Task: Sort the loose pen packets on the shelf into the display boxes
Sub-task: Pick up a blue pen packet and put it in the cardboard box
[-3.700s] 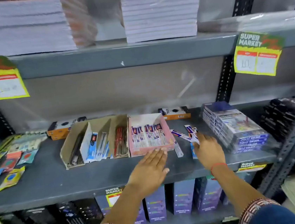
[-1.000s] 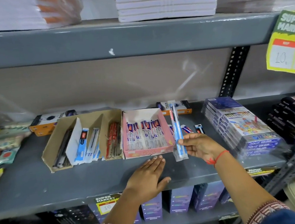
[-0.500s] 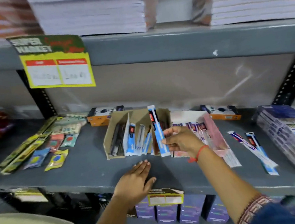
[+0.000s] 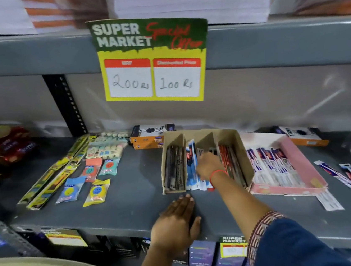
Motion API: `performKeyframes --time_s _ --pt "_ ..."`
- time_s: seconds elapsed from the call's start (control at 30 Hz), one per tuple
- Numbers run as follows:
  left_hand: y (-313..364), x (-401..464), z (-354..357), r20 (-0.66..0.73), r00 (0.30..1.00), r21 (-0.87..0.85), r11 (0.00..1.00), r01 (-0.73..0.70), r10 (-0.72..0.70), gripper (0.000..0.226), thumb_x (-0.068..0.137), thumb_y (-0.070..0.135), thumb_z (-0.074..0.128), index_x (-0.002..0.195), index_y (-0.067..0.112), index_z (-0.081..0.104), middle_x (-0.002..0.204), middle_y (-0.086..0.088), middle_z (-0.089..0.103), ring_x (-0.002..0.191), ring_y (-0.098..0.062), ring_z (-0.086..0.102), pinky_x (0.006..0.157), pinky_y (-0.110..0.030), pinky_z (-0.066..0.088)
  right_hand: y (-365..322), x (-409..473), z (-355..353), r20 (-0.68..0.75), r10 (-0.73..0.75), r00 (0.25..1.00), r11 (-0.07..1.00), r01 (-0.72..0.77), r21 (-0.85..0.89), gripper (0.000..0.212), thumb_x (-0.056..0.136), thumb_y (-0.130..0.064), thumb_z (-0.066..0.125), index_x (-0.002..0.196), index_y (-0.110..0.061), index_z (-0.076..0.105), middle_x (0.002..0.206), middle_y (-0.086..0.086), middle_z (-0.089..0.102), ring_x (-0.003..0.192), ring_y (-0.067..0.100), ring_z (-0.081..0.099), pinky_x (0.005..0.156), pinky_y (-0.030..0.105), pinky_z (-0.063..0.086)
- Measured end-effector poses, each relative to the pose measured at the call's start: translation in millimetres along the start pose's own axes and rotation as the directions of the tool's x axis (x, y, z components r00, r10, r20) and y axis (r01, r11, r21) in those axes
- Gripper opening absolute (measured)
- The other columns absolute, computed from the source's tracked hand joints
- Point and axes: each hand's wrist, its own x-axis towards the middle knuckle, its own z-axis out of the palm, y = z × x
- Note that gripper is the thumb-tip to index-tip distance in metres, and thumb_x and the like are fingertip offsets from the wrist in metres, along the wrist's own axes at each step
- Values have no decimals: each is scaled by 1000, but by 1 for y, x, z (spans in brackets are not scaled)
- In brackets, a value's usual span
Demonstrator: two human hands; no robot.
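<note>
From the head camera, a grey shelf (image 4: 124, 206) is seen carrying a brown cardboard display box (image 4: 235, 145) with three compartments and, just beside it on the right, a pink display box (image 4: 300, 162) lined with pen packets. The right hand (image 4: 208, 164) is placed inside the middle compartment of the brown box, upon the blue-and-white pen packets (image 4: 191, 153) stacked there — whether its fingers are closed on a packet cannot be told, as they are hidden. The left hand (image 4: 176, 222) is laid flat on the shelf's front edge, fingers extended and holding nothing. Loose pen packets (image 4: 348, 181) are left lying on the shelf to the right of the pink box — well apart from both hands
</note>
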Motion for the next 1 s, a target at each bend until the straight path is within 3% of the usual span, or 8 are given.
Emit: performKeyframes --time_s 0.1,0.23,0.5,0.63,0.73,0.93,1.0 --pt "-2 1 0 27 1000 -19 1000 2 -1 44 75 38 54 104 9 70 107 -6 71 96 -19 67 78 -31 54 3 4 7 33 72 997 997 -74 37 30 92 -2 43 117 9 57 125 24 60 113 34 59 75 13 50" --pt "-1 1 -3 52 999 -26 1000 4 -3 45 78 38 48 104 8 70 107 -7 71 97 -19 67 79 -31 55 0 6 8 -36 62 997 998 -63 -8 29 89 3 42 109 11 61 116 26 65 107 36 63 86 36 52" --pt "2 2 -6 81 997 28 1000 -11 9 46 67 36 61 101 8 71 104 -6 72 93 -18 68 74 -30 55 -2 -14 -7 -162 -160 974 982 141 -123 26 85 5 42 97 8 65 102 27 69 96 40 66 78 39 54" --pt "10 6 -6 73 994 81 993 -86 80 47 62 34 80 99 6 71 101 -8 73 90 -18 69 71 -29 56 6 -28 -29 -263 -199 944 979 205 -4 34 81 8 40 100 2 68 110 25 65 101 38 63 86 37 52" --pt "32 11 1 96 988 73 989 -131 124 51 59 36 83 99 7 71 101 -6 73 91 -16 69 72 -27 56 22 -35 -49 -351 -166 921 971 215 104 36 81 6 42 104 -5 68 122 20 57 104 35 60 94 36 49" --pt "101 30 18 84 976 -27 979 -201 202 51 60 37 82 99 6 71 101 -6 73 91 -18 69 74 -27 54 94 -42 -101 -548 -31 836 982 126 137 32 82 7 44 105 -4 64 117 21 56 97 35 61 82 33 43" --pt "122 39 23 165 965 -100 977 -188 203 53 80 37 67 119 1 59 125 -12 60 113 -21 58 94 -28 45 124 -44 -118 -576 23 817 989 65 132 34 82 7 44 108 -1 63 118 22 56 100 36 60 83 33 42"
